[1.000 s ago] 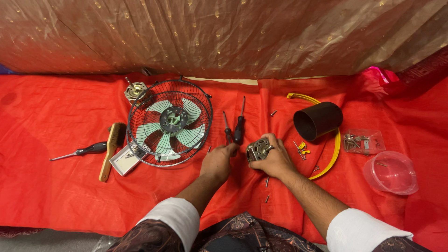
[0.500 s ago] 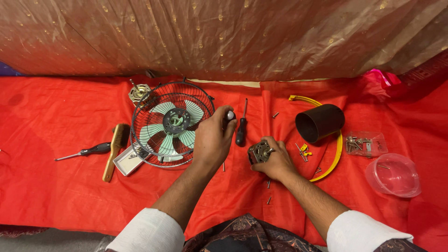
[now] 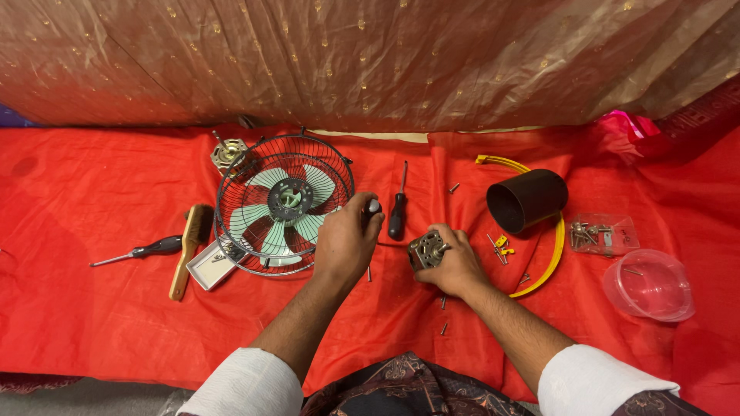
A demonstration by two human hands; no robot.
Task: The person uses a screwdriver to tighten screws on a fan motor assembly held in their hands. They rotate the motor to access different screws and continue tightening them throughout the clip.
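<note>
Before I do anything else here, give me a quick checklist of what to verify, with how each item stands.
1. Left hand closed on the screwdriver: ok.
2. Right hand gripping the small motor: ok.
3. Screwdriver tip seated on the motor: cannot tell, hidden.
4. Loose screws gathered: not ok, scattered on the red cloth.
5. Second screwdriver within reach: ok, probably.

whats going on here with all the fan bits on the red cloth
A person sits at a red cloth. Their right hand grips a small metal motor. Their left hand is closed round a screwdriver handle, shaft pointing toward the motor. Beside it lie a caged fan, another screwdriver, a brush, a black cup and loose screws.
</note>
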